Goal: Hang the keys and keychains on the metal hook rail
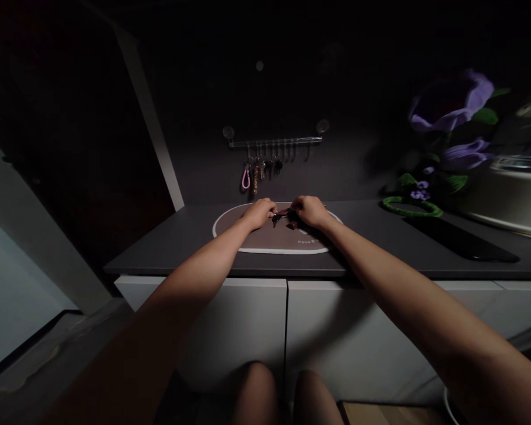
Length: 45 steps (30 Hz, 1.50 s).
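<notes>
Over the brown mat (269, 243), both my hands meet at a small bunch that looks like a key ring (282, 213), with shiny metal and dark red-brown parts. My left hand (261, 212) pinches its left end between closed fingers. My right hand (310, 209) is closed on its right end, with the fingertips partly hidden. A small dark brown piece (292, 225) hangs or lies just below the right fingers; I cannot tell which. The fine detail of the bunch is too small and dark to make out.
Behind the mat, a clear hook rail (277, 142) on the dark wall carries several keys (269, 167) and a pink loop (246, 177). Right on the grey counter (159, 239) are purple artificial flowers (454, 106), a black flat slab (464, 239) and a large pale rounded object (508, 195). White cabinets (239, 330) stand below.
</notes>
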Motion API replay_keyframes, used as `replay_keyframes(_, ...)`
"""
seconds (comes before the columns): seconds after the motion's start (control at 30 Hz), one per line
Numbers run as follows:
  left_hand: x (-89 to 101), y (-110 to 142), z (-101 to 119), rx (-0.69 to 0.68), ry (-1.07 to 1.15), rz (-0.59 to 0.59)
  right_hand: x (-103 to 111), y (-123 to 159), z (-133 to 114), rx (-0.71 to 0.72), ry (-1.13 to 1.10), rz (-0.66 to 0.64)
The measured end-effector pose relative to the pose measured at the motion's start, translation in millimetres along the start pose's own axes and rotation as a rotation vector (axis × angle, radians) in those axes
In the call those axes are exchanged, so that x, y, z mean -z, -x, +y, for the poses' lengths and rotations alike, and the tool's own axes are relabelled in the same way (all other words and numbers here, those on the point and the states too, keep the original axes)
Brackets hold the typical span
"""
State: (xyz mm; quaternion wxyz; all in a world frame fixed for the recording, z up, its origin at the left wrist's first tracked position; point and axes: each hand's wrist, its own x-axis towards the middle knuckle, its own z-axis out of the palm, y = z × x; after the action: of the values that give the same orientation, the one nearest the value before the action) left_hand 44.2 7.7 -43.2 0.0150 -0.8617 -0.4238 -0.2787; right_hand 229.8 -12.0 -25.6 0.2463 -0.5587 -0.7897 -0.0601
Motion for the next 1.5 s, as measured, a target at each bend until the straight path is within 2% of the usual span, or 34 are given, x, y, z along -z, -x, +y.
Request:
replay_keyframes(0.47, 14.2, 2.9, -5.3, -0.021, 0.057, 0.038, 7.5, 2.7, -4.7, -0.016, -0.041, -0.010)
replay_keyframes(0.87, 25.1, 4.2, 0.9, 0.110, 0.301, 0.147, 11.7, 5.0, -8.9, -0.030, -0.146, 0.019)
replay_keyframes(1.1, 28.0, 4.3, 3.2, 0.181, 0.508, 0.231, 10.3, 5.4, -9.6, -0.036, -0.249, 0.028)
replay_keyframes(1.3, 29.0, 4.2, 6.2, 0.253, 0.732, 0.254, 12.7, 8.3, -13.2, -0.030, -0.354, 0.044)
replay_keyframes(1.5, 31.8, 4.4, 13.3, 0.279, 0.972, 0.262, 9.9, 6.7, -13.3, 0.046, -0.549, 0.065)
